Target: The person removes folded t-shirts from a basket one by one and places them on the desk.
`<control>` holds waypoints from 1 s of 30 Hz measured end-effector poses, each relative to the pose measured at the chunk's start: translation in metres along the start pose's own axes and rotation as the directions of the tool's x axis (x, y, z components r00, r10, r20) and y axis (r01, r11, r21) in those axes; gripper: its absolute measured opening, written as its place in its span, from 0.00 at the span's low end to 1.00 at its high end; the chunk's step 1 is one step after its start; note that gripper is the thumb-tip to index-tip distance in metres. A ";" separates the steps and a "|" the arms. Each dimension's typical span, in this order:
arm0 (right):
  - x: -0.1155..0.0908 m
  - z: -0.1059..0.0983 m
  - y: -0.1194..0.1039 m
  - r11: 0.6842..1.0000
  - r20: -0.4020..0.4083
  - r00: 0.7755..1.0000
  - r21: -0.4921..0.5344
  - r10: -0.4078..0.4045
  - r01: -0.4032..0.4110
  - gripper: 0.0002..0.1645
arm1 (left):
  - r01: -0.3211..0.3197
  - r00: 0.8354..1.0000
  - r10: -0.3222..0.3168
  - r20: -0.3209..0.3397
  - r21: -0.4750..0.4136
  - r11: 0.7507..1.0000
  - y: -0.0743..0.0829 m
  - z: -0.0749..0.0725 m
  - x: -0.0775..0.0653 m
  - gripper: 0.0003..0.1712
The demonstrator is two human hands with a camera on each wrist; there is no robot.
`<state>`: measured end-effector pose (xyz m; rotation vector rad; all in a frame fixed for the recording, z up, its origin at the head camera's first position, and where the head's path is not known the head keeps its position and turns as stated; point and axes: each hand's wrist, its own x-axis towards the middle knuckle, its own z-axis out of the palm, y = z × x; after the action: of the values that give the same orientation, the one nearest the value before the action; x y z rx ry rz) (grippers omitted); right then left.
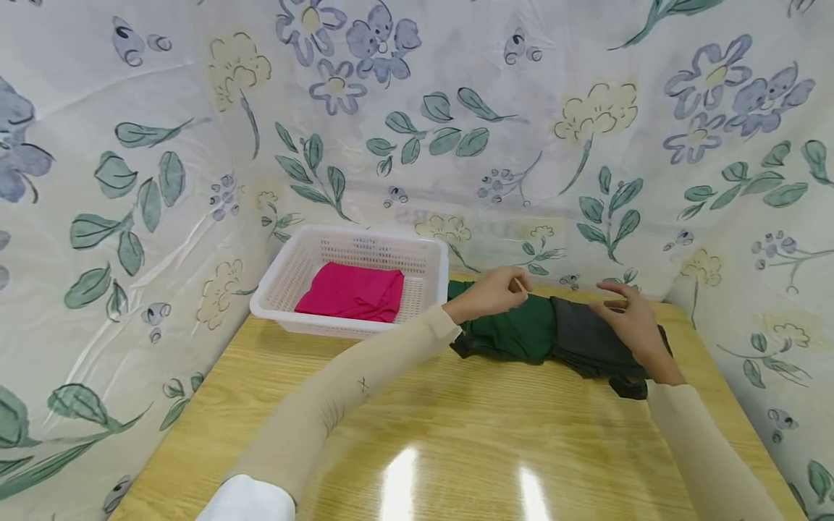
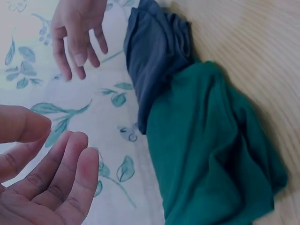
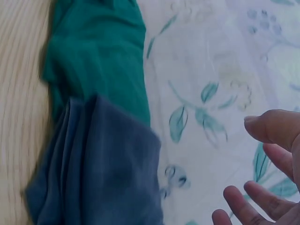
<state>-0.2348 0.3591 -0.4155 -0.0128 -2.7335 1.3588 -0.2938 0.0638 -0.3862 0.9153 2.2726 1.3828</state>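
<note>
A green folded garment and a dark grey folded garment lie side by side along the table's back edge, the grey one overlapping the green in both wrist views. Over the green cloth hovers my left hand, fingers loosely bent with nothing between them. My right hand is held above the right part of the grey cloth, its fingers spread apart and holding nothing. In the left wrist view both hands, left and right, appear beside the garments.
At the back left stands a white plastic basket with a folded pink cloth inside. A dark strap-like piece sticks out near the right wrist. Flower-printed sheeting walls the wooden table at the back and sides.
</note>
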 end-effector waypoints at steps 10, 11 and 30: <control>0.004 0.024 -0.029 0.994 0.080 0.994 0.079 -0.081 0.075 0.38 | -0.004 1.000 0.005 -0.018 0.056 0.998 -0.003 -0.030 -0.029 0.09; 0.005 0.027 -0.032 0.992 0.086 0.992 0.088 -0.095 0.088 0.38 | -0.006 1.000 0.007 -0.026 0.061 0.998 -0.003 -0.033 -0.032 0.09; 0.017 0.080 -0.075 0.971 0.130 0.965 0.109 -0.227 0.214 0.33 | 0.072 0.983 -0.058 -0.174 0.071 0.995 -0.018 -0.082 -0.065 0.10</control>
<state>-0.2563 0.2507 -0.4027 0.3979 -2.6774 1.4728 -0.2993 -0.0401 -0.3660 0.7632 2.4758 1.4036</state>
